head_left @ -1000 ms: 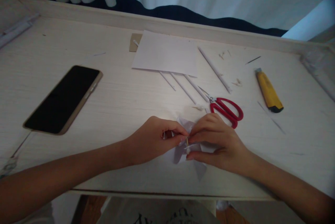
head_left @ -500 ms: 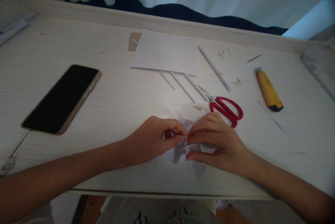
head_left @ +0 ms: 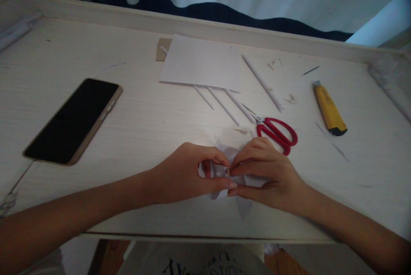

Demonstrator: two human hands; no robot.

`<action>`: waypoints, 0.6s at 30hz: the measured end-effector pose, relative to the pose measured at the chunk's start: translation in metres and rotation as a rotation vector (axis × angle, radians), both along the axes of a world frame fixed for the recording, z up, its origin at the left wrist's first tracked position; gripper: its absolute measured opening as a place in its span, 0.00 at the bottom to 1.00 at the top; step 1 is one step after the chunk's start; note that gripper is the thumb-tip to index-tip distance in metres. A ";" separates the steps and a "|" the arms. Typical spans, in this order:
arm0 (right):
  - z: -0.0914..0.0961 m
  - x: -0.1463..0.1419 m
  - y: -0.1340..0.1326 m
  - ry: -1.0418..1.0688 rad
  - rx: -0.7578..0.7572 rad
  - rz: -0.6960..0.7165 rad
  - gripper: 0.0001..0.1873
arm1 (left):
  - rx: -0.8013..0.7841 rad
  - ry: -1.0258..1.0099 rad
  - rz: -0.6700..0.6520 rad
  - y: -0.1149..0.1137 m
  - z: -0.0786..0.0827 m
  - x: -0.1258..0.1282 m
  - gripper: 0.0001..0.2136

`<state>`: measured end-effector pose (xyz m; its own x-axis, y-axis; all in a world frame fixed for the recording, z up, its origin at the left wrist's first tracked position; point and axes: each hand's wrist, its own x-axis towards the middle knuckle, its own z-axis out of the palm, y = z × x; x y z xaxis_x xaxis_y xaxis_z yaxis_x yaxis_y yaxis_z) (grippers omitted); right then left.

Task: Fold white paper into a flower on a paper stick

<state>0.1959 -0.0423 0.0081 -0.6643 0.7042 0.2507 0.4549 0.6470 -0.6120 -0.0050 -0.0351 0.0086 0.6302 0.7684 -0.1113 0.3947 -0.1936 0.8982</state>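
Low in the middle of the head view, my left hand [head_left: 195, 172] and my right hand [head_left: 266, 172] meet over a folded white paper piece [head_left: 244, 207] with pointed corners. A short thin tan stick [head_left: 228, 172] stands at its centre, between my fingers. My left index finger and thumb curve around the near and far sides of the stick. My right fingers and thumb close on the paper's centre from the other side. Both sets of fingertips hide much of the middle. Just beyond my right hand lie red-handled scissors [head_left: 278, 133], blades pointing up-left.
A white sheet [head_left: 199, 61] lies at the back over several rolled paper sticks [head_left: 223, 106]. Another paper roll [head_left: 261, 82] is right of it. A yellow glue tube [head_left: 330, 109] lies at right, a black phone [head_left: 73, 121] with a cable at left. Small scraps [head_left: 290, 99] are scattered about.
My left thumb has moved down toward my right thumb, widening the gap from its index finger. My right hand stays nearly where it was. The view has shifted slightly.
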 end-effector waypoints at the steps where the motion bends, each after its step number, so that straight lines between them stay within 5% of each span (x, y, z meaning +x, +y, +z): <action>1: 0.000 0.000 0.000 0.001 -0.001 -0.005 0.09 | -0.007 0.001 -0.004 0.000 0.001 0.000 0.13; 18: 0.000 -0.001 0.000 0.021 0.008 0.000 0.09 | -0.081 0.023 -0.020 0.005 0.010 0.001 0.12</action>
<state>0.1950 -0.0420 0.0079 -0.6585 0.7023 0.2704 0.4421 0.6518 -0.6162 -0.0043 -0.0299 0.0183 0.6417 0.7437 -0.1876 0.4125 -0.1285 0.9018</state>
